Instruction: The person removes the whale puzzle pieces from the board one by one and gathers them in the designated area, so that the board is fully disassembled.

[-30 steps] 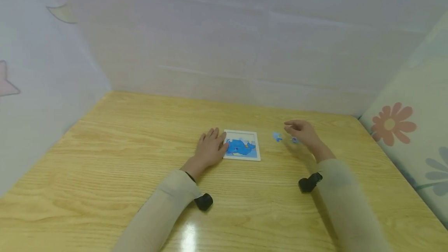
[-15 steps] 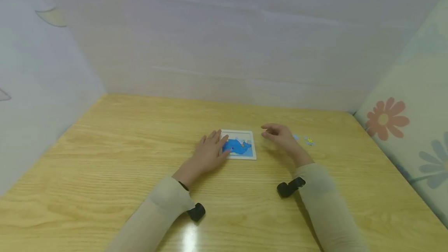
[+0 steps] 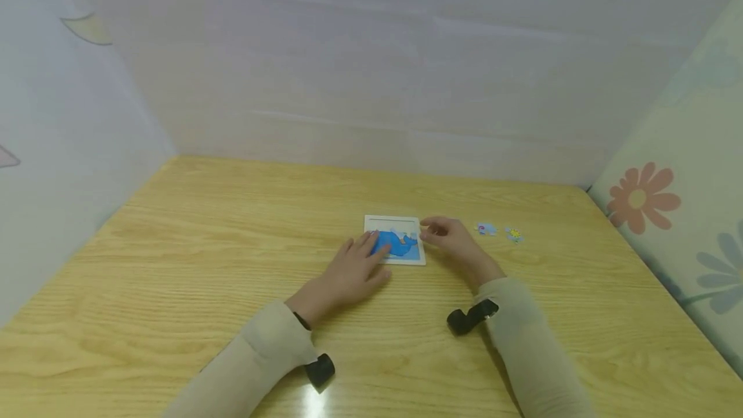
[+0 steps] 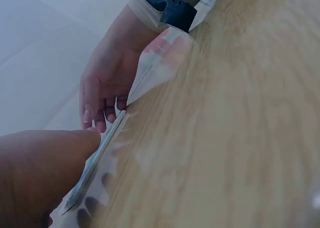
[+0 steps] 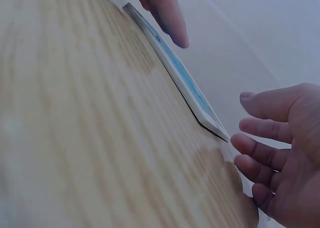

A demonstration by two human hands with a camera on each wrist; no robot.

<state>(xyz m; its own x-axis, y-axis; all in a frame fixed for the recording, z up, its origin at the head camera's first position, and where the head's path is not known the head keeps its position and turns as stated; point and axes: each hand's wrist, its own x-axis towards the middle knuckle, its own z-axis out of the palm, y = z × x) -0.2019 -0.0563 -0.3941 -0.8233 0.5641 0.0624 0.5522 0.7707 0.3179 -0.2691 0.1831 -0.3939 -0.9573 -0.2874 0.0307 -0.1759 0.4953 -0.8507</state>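
The left hand (image 3: 348,271) lies flat on the puzzle board (image 3: 393,240); the right hand (image 3: 451,240), fingers loosely curled, holds nothing beside it.

Bare table (image 3: 232,237) leftward; two loose pieces (image 3: 486,229) rightward

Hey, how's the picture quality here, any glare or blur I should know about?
Head view: soft even light, a bright glare patch on the wooden table near the left sleeve; the whale puzzle is small but legible. Left wrist view: the left hand is a close, dark blur. Right wrist view: foreground tabletop smeared, right hand fairly sharp.
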